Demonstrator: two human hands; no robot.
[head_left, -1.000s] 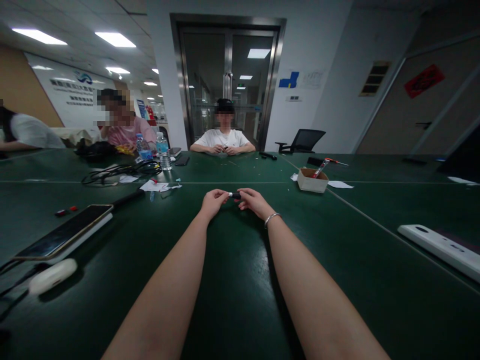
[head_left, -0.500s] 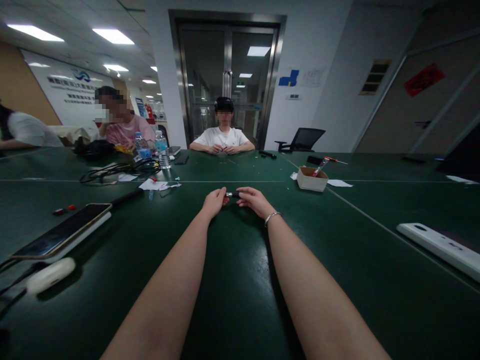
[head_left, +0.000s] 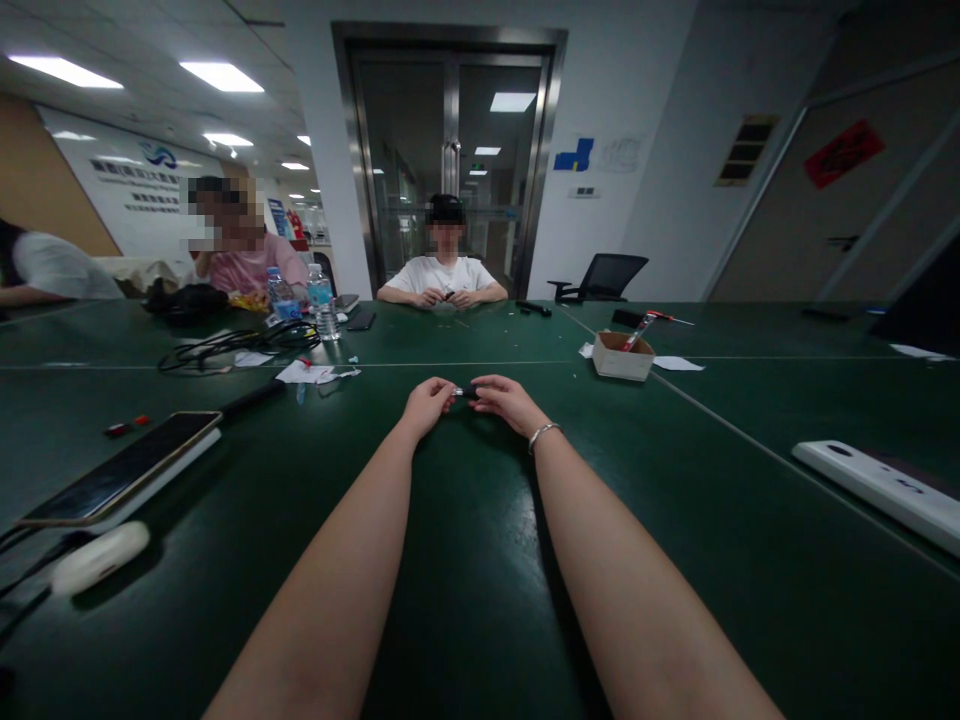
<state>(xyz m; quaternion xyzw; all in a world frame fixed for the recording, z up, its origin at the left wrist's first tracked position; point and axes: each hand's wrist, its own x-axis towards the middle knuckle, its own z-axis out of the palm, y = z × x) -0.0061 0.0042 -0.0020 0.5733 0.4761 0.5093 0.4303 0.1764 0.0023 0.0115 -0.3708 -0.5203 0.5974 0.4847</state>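
Note:
Between my two hands, just above the green table [head_left: 480, 540], is a small black-and-silver cylinder [head_left: 466, 392], too small to name more exactly. My left hand [head_left: 430, 407] pinches its silver end between thumb and fingers. Around the black end, the fingers of my right hand [head_left: 510, 402] are closed. A silver bracelet [head_left: 543, 436] circles my right wrist. Part of the cylinder is hidden by my fingertips.
To the left lie a phone [head_left: 127, 468] on a white block, a white oval device [head_left: 101, 557] and black cables [head_left: 225, 350]. Bottles [head_left: 324, 305], a small box [head_left: 622, 360] and a white power strip [head_left: 877, 490] are around. A person [head_left: 446, 275] sits opposite.
The camera view has shifted slightly. Both hands keep hold of the cylinder, and less of its silver part seems to show between them.

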